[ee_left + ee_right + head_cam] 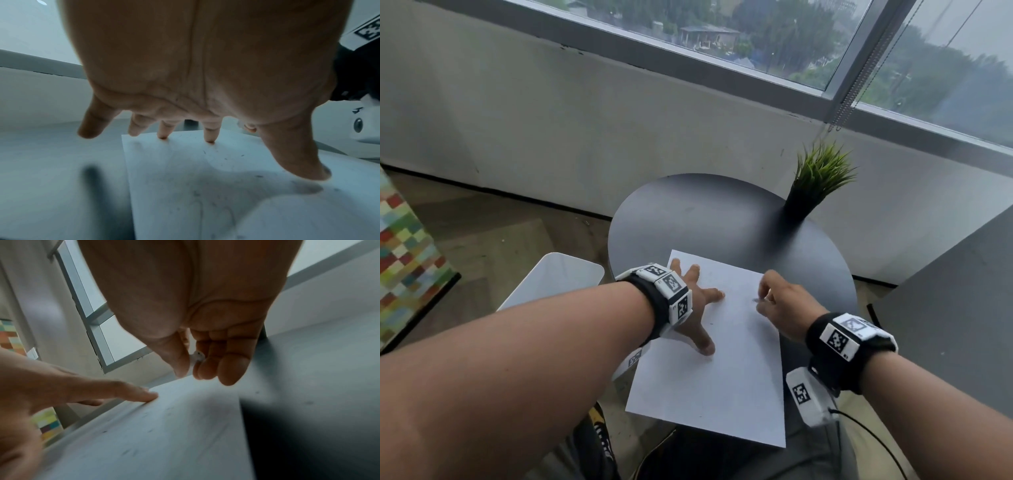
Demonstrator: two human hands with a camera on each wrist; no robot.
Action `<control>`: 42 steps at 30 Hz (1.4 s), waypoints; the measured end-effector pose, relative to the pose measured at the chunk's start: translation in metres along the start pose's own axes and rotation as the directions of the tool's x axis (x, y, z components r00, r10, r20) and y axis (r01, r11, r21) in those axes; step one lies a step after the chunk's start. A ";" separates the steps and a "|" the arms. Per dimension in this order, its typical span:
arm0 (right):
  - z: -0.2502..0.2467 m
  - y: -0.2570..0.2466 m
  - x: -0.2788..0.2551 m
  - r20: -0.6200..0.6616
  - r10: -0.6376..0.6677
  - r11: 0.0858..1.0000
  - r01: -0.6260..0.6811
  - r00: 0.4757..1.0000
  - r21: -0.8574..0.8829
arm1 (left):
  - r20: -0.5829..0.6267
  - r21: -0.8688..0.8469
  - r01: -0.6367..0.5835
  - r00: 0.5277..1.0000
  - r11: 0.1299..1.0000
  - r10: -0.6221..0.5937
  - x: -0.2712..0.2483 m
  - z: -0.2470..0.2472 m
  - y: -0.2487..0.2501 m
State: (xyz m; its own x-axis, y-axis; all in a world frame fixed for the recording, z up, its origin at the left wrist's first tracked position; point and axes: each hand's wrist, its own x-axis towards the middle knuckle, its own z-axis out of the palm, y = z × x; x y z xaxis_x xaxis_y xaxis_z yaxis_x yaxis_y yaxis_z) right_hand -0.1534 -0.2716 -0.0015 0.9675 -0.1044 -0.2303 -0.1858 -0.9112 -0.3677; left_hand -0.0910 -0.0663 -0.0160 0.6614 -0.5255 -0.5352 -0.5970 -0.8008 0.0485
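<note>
A white sheet of paper [715, 377] with faint grey specks lies on a round dark table [722, 219], its near end hanging over the table's edge. My left hand [698, 308] is spread flat on the sheet's far left part. Its fingertips [209, 138] and thumb press down on the paper [205, 194]. My right hand [767, 298] hovers at the sheet's far right edge, fingers curled. Thumb and fingers pinch a small white object [197, 357], which looks like an eraser, just above the paper [164, 426].
A spiky green plant in a dark pot [815, 181] stands at the table's far right. A white bin [554, 277] sits on the floor to the left, beside a colourful checked panel [404, 253]. A grey block [962, 308] rises at the right.
</note>
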 end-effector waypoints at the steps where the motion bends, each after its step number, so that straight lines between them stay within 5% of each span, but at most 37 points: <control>1: 0.001 -0.003 -0.003 0.021 -0.010 1.000 0.009 1.000 0.019 | -0.034 0.009 -0.020 0.999 1.000 0.020 0.000 0.002 0.002; 6: 0.016 -0.009 -0.006 0.051 -0.061 0.995 0.056 0.997 0.082 | -0.139 0.016 -0.092 0.986 0.996 0.093 0.000 0.013 0.007; 10: 0.020 -0.007 -0.002 -0.037 -0.018 1.000 0.017 0.999 -0.008 | -0.093 0.027 -0.085 0.992 0.996 0.087 0.000 0.011 0.007; 15: 0.030 -0.031 -0.029 0.209 -0.298 0.950 0.311 0.931 -0.030 | -0.080 0.021 -0.096 0.992 0.995 0.097 0.002 0.013 0.005; 21: 0.019 -0.018 -0.007 -0.045 -0.133 0.984 0.126 0.990 -0.128 | -0.070 0.018 -0.087 0.994 0.996 0.088 0.005 0.015 0.004; 25: 0.032 -0.035 -0.027 0.174 -0.303 0.938 0.326 0.937 -0.120 | -0.084 0.003 -0.103 0.991 0.995 0.102 0.006 0.016 0.002; 29: 0.015 -0.015 -0.001 -0.017 -0.117 0.979 0.112 0.993 -0.168 | -0.072 0.008 -0.086 0.994 0.996 0.086 0.008 0.017 0.004; 34: 0.033 -0.029 -0.024 0.148 -0.300 0.942 0.317 0.942 -0.106 | -0.080 -0.002 -0.099 0.992 0.995 0.099 0.007 0.018 0.001; 39: 0.023 -0.016 -0.007 -0.007 -0.188 0.973 0.185 0.982 -0.140 | -0.073 0.015 -0.093 0.993 0.996 0.093 0.008 0.017 0.004; 42: 0.040 -0.030 -0.028 0.129 -0.352 0.927 0.365 0.927 -0.087 | -0.070 0.016 -0.098 0.993 0.995 0.099 0.008 0.017 0.002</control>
State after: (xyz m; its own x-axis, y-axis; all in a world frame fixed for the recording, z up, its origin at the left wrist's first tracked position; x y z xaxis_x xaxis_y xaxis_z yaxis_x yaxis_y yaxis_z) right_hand -0.1814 -0.2258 -0.0202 0.9401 0.2758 -0.2004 0.1954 -0.9176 -0.3461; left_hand -0.0943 -0.0670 -0.0351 0.6292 -0.6211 -0.4672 -0.6663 -0.7406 0.0872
